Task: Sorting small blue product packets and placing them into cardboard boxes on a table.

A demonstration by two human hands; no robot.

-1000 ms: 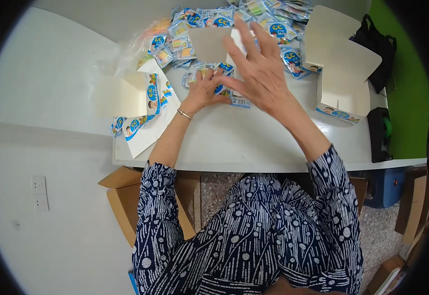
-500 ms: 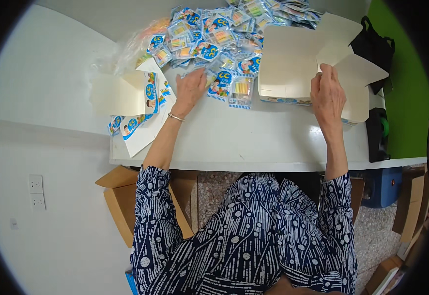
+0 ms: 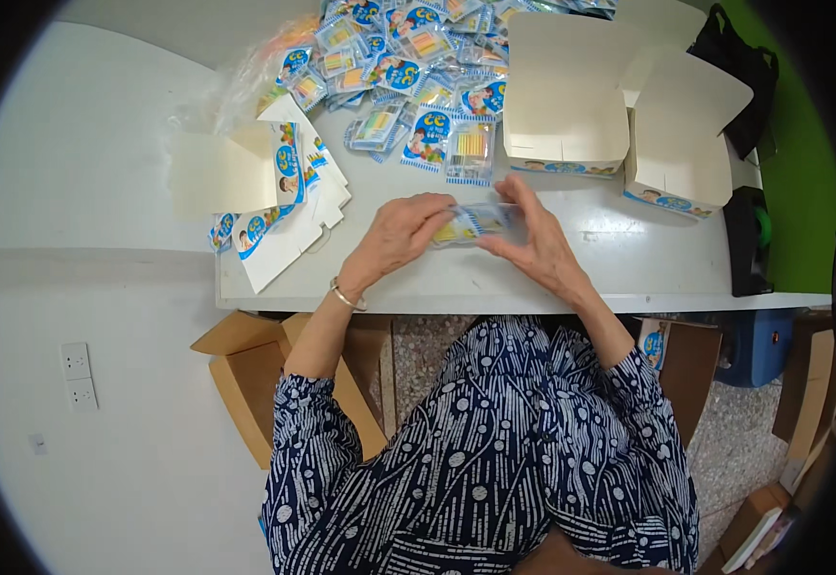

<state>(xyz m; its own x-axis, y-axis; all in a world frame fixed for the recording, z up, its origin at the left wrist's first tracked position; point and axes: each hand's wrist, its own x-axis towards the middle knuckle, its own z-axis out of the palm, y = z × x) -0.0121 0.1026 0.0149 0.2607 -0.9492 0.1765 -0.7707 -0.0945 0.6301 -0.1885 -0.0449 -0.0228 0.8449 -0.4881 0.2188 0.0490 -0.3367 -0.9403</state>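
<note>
Between my two hands, low over the white table, are small clear plastic packets point(image 3: 471, 225) with blue print and yellow contents, slightly blurred. Fingers of my left hand point(image 3: 397, 238) are closed on their left end. At the other end my right hand point(image 3: 545, 244) curves round them, thumb below and fingers above. Just beyond lie more loose packets, one blue-printed point(image 3: 428, 139) and one with coloured strips point(image 3: 471, 153). Farther back they become a large heap point(image 3: 408, 57). Two open white cartons point(image 3: 567, 96) with printed fronts stand at the right.
On the left, an open carton point(image 3: 245, 172) rests by flat white carton blanks point(image 3: 279, 254), near a crumpled clear bag point(image 3: 245, 91). A black tape dispenser point(image 3: 749, 254) and a black bag point(image 3: 749, 86) are at the right edge. Brown cardboard boxes point(image 3: 255, 379) stand below the table.
My left hand has come back from the heap toward me. My right hand has left the carton and moved left, and both hands now meet on the packets.
</note>
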